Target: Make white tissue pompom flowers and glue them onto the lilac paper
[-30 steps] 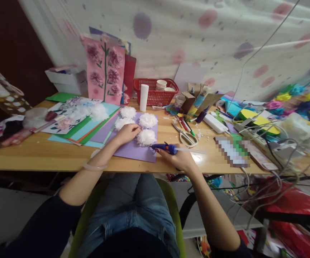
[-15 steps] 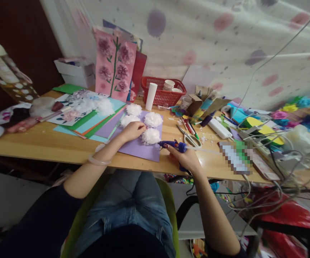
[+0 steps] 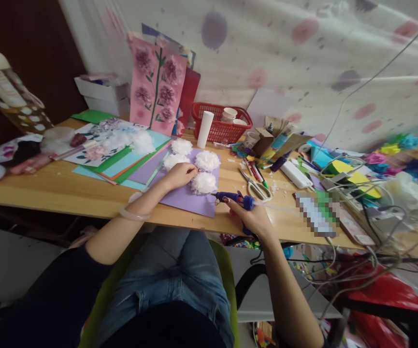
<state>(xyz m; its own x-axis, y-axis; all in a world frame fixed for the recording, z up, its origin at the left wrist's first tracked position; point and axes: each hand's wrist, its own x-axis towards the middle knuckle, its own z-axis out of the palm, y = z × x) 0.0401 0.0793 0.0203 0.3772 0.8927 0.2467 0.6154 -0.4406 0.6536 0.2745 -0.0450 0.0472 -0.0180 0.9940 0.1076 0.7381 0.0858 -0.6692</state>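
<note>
My right hand (image 3: 255,218) is wrapped round a blue hot glue gun (image 3: 247,202) with a clear glue stick out of its back. Its nozzle points left, close to the lower fluffy white paper flower (image 3: 204,183). My left hand (image 3: 180,177) reaches over a purple sheet (image 3: 190,205), fingers pinched together between the white flowers; what they hold, if anything, is too small to tell. Another white flower (image 3: 208,160) lies just beyond the fingertips, and two more sit at the sheet's far left, one partly behind my hand.
Scissors (image 3: 256,186) and pens lie right of the purple sheet. A red basket (image 3: 223,130) with paper cups stands behind, beside a white roll (image 3: 205,129). A pink flower picture (image 3: 158,87) leans at the back. Coloured paper (image 3: 132,164) is stacked left; cables and a phone (image 3: 313,212) lie right.
The glue gun has shifted very slightly to the right with my right hand. My left hand stays nearly where it was among the white flowers.
</note>
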